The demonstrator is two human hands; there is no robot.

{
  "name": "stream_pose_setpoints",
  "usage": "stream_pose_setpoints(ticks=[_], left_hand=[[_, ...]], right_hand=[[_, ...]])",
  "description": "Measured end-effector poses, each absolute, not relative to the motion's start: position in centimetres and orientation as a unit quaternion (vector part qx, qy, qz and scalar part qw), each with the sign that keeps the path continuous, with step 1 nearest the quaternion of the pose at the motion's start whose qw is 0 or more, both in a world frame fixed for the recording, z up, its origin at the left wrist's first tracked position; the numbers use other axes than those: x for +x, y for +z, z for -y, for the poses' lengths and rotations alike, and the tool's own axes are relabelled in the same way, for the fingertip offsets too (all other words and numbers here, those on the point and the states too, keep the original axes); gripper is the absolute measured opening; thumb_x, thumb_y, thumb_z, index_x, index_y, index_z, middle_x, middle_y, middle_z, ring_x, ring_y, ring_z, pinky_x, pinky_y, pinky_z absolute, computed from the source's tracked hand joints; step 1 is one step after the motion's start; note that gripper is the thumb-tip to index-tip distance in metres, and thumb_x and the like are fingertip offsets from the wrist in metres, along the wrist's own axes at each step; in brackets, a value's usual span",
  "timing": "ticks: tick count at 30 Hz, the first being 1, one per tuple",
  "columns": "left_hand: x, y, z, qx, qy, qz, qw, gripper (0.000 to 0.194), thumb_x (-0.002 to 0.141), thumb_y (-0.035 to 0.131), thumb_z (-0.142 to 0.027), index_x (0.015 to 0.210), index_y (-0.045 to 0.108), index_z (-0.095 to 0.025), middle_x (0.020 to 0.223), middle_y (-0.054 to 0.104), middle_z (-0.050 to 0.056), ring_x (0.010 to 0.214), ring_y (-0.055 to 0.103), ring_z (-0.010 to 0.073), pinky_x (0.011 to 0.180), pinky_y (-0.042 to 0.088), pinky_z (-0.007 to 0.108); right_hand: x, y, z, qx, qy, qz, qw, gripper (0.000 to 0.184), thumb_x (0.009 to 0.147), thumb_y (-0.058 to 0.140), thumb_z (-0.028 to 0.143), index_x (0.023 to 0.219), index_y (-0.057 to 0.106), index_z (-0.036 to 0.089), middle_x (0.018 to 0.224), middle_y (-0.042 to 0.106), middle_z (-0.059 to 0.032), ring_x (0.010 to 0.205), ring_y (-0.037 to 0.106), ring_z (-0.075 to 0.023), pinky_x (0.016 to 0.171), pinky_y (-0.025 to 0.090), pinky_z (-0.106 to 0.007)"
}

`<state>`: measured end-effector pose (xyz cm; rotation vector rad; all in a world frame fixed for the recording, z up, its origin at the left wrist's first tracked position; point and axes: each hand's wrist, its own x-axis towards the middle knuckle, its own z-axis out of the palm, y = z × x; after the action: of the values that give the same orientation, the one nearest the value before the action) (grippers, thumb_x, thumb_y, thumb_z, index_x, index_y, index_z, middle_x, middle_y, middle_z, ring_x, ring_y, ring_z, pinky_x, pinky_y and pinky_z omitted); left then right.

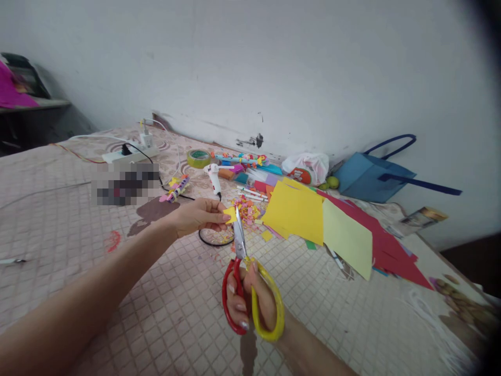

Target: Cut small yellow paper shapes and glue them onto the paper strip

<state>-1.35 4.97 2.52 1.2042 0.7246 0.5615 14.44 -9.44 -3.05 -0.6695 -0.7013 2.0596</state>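
Note:
Between the thumb and fingers of my left hand [201, 216] is a small piece of yellow paper [230, 214]. My right hand [250, 295] grips a pair of scissors [240, 243] with one red and one yellow handle, fingers through the loops. The blades point away from me and are slightly parted, their tips right at the paper's right edge. Just beyond the blades lies a heap of small coloured paper scraps [250, 209]. A white glue gun [213, 180] rests behind my left hand.
Yellow sheets [295, 209], a pale green sheet [347, 237] and red sheets [385, 245] lie to the right. A blue bag [371, 175] and a white plastic bag [309, 166] stand by the wall. Tape [199, 158] and a power strip [131, 154] with cables are at the back left.

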Motion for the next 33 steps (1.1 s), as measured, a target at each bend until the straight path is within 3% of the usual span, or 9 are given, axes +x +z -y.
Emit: stream_pose_setpoints(ticks=[5,13,27,30,33], left_hand=[[-1.6,2.4,-5.2,0.554,0.251,-0.330,0.722,0.022,0.064,0.073,-0.028,0.070,0.058,-0.014,0.063,0.063,-0.002,0.056,0.056,0.0064,0.061,0.044,0.020],[-2.0,2.3,-5.5,0.579,0.224,-0.318,0.717,0.022,0.064,0.073,-0.029,0.072,0.060,-0.013,0.063,0.064,-0.001,0.055,0.056,0.0064,0.058,0.044,0.019],[-2.2,2.4,-5.6,0.605,0.187,-0.316,0.707,0.020,0.064,0.073,-0.028,0.071,0.060,-0.014,0.062,0.064,-0.001,0.054,0.057,0.0066,0.055,0.044,0.017],[-2.0,2.5,-5.4,0.609,0.173,-0.325,0.702,0.022,0.062,0.074,-0.029,0.070,0.059,-0.014,0.060,0.063,-0.002,0.053,0.056,0.0069,0.054,0.045,0.018],[-1.7,1.9,-5.2,0.620,0.173,-0.334,0.688,0.024,0.064,0.073,-0.032,0.073,0.059,-0.015,0.062,0.063,-0.002,0.054,0.057,0.0077,0.057,0.046,0.020]], right_hand=[[14.4,-3.6,9.6,-0.279,0.817,0.270,0.426,0.054,0.073,0.044,0.072,0.067,0.046,0.018,0.043,0.037,0.0099,0.026,0.027,-0.0018,0.027,0.018,-0.014],[14.4,-3.8,9.6,-0.258,0.831,0.272,0.410,0.055,0.070,0.045,0.074,0.070,0.046,0.019,0.045,0.038,0.0097,0.028,0.030,-0.0032,0.029,0.022,-0.015],[14.1,-3.8,9.2,-0.242,0.819,0.288,0.434,0.056,0.069,0.044,0.075,0.065,0.045,0.019,0.039,0.036,0.0105,0.024,0.027,-0.0030,0.025,0.020,-0.014],[14.9,-3.3,8.2,-0.299,0.773,0.333,0.450,0.059,0.066,0.039,0.080,0.064,0.040,0.021,0.039,0.032,0.0112,0.024,0.024,-0.0034,0.026,0.021,-0.015],[17.3,-2.4,6.5,-0.493,0.582,0.456,0.459,0.063,0.069,0.023,0.082,0.067,0.040,0.021,0.040,0.032,0.0101,0.026,0.028,-0.0061,0.028,0.025,-0.019]])
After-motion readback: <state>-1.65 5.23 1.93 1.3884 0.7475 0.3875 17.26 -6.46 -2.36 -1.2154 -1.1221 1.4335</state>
